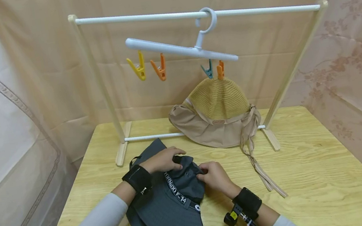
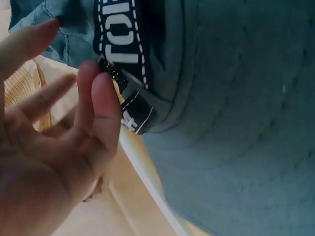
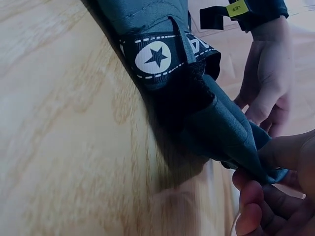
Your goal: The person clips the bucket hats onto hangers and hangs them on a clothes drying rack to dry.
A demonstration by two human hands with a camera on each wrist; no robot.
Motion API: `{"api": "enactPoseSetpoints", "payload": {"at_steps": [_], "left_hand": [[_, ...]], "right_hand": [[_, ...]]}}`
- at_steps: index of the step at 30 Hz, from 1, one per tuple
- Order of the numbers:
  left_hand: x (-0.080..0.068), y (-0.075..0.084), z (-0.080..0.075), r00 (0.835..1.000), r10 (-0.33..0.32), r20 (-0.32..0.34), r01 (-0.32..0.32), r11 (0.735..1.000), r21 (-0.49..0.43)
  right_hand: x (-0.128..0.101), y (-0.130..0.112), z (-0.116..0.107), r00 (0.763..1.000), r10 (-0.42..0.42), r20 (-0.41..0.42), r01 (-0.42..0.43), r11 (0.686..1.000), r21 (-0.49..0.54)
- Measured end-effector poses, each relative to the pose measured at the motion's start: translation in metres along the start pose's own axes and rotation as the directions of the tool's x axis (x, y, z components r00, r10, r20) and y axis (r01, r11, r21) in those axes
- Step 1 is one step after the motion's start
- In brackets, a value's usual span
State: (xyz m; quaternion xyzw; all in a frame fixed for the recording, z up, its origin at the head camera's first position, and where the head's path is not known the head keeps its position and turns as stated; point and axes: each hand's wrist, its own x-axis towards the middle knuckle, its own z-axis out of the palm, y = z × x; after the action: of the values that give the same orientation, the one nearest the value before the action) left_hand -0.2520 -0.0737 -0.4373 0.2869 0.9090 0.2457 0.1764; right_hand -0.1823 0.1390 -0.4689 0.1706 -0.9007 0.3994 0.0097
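Note:
A dark grey wide-brimmed sun hat (image 1: pixel 167 206) with a black lettered band (image 3: pixel 153 56) lies on the table, its brim toward the person. My left hand (image 1: pixel 163 160) is over the far side of the hat. Its fingertips pinch a rough black tab (image 2: pixel 115 73) beside the band, seen in the left wrist view. On the crown's right edge, my right hand (image 1: pixel 217 178) pinches the soft grey fabric (image 3: pixel 231 130) between thumb and fingers. The right wrist view shows this fold close up, with the left hand behind it.
A rack's white rod (image 1: pixel 151 16) carries a tilted pale hanger (image 1: pixel 170 47). Yellow (image 1: pixel 139 70) and orange (image 1: pixel 160 70) clips hang at its left. At its right, a teal clip (image 1: pixel 208 71) and another orange clip (image 1: pixel 220 71) meet a beige straw-topped hat (image 1: pixel 218 101) with trailing ties.

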Motion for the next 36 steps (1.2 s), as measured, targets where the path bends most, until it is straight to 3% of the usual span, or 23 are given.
{"api": "enactPoseSetpoints", "payload": {"at_steps": [5, 15, 27, 36], "left_hand": [[0.004, -0.004, 0.004, 0.996, 0.057, 0.061, -0.053, 0.997, -0.061], [0.010, 0.001, 0.003, 0.993, 0.077, 0.094, -0.062, 0.987, -0.147], [0.013, 0.001, 0.006, 0.991, 0.121, -0.065, -0.130, 0.979, -0.157], [0.012, -0.002, 0.005, 0.987, 0.070, -0.145, -0.099, 0.973, -0.207]], "right_hand": [[-0.002, 0.001, 0.000, 1.000, 0.001, 0.014, -0.001, 1.000, 0.003], [-0.001, 0.002, 0.000, 1.000, -0.025, 0.014, 0.025, 1.000, -0.017], [-0.002, 0.003, 0.000, 0.999, 0.052, 0.014, -0.053, 0.996, 0.076], [-0.003, -0.001, -0.005, 0.990, 0.126, 0.059, -0.134, 0.978, 0.161]]}}
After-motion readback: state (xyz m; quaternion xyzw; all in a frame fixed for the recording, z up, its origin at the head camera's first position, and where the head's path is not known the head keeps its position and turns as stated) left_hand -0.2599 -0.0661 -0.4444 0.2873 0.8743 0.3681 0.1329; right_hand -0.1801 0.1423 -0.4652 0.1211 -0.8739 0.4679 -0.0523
